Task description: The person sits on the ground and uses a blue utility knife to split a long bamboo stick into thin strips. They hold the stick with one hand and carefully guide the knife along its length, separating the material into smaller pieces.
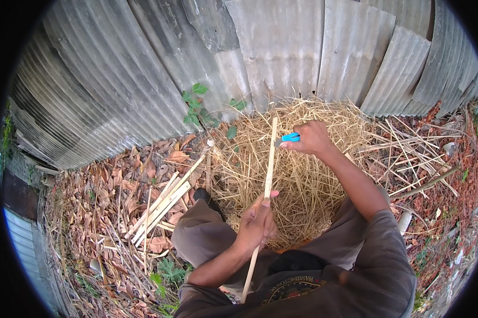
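A long, pale strip of split wood or bamboo (270, 161) slants upward in front of me, its lower end reaching my lap. My left hand (256, 225) is closed round it below the middle, thumb laid along the strip. In my right hand (312, 139) is a blue-handled utility knife (291, 137). Its short grey blade meets the strip's right edge near the top end. Beneath both hands lies a heap of straw-like shavings (297, 185), between my legs and up to the wall.
Corrugated metal sheets (281, 53) form a wall ahead. Several pale strips (162, 206) lie on dry leaves (117, 185) at the left. Thin sticks (408, 153) are scattered at the right. A green plant (193, 108) grows by the wall's foot.
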Motion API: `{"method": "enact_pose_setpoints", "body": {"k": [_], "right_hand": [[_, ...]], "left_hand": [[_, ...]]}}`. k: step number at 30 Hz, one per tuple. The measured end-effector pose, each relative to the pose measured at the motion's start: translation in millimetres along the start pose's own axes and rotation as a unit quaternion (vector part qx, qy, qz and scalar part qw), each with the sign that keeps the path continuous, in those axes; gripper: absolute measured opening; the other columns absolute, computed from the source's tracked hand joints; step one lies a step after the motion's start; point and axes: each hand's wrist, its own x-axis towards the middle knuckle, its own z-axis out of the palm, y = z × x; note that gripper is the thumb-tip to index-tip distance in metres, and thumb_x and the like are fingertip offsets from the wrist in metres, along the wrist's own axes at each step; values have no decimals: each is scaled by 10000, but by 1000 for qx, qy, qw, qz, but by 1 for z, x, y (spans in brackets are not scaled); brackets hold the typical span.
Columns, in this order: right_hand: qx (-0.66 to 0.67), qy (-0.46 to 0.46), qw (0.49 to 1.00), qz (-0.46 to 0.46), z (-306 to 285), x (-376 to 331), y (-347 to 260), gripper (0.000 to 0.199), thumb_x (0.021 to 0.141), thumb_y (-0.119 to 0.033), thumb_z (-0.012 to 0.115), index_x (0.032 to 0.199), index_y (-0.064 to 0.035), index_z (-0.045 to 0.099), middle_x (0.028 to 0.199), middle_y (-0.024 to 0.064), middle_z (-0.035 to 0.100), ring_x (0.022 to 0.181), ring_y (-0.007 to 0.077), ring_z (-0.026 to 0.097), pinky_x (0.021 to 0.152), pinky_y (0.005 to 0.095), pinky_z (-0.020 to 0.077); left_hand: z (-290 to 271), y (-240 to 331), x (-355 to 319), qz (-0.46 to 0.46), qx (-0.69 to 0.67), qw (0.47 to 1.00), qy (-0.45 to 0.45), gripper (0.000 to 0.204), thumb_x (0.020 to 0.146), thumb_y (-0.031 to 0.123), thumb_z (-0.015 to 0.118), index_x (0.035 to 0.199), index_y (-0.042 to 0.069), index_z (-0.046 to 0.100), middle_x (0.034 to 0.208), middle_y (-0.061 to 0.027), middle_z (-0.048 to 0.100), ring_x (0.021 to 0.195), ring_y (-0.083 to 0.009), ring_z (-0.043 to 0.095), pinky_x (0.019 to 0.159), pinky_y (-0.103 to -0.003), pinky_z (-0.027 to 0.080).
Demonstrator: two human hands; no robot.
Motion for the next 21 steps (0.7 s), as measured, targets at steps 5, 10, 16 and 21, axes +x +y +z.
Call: {"method": "enact_pose_setpoints", "body": {"k": [5,10,16,21], "right_hand": [[83,36,917,389,-17,19,114,846,807,-830,293,610,-58,579,486,39,491,483,184,547,431,341,389],[139,27,945,294,-25,-12,80,824,820,-805,333,547,-61,560,451,48,477,469,216,538,443,390,407],[126,-13,991,-43,-49,-78,-41,781,724,-830,464,508,-85,552,425,69,478,410,253,538,426,401,419],[115,67,991,6,-43,-73,-16,750,696,-823,517,493,-106,598,373,49,465,358,209,514,380,333,399]], "left_hand": [[21,-22,-33,-84,31,989,-117,375,1039,236,343,1339,24,416,456,31,315,335,-65,260,393,-217,272],[6,-24,-21,-28,-100,994,-39,383,1035,234,364,1355,27,406,450,29,320,332,-62,258,397,-211,253],[19,-22,-20,-7,-52,998,-24,377,1036,215,345,1359,28,397,440,28,311,330,-64,253,404,-218,249],[32,-26,-29,42,25,999,-15,395,1038,230,357,1372,22,397,459,31,338,352,-52,278,396,-207,274]]}}
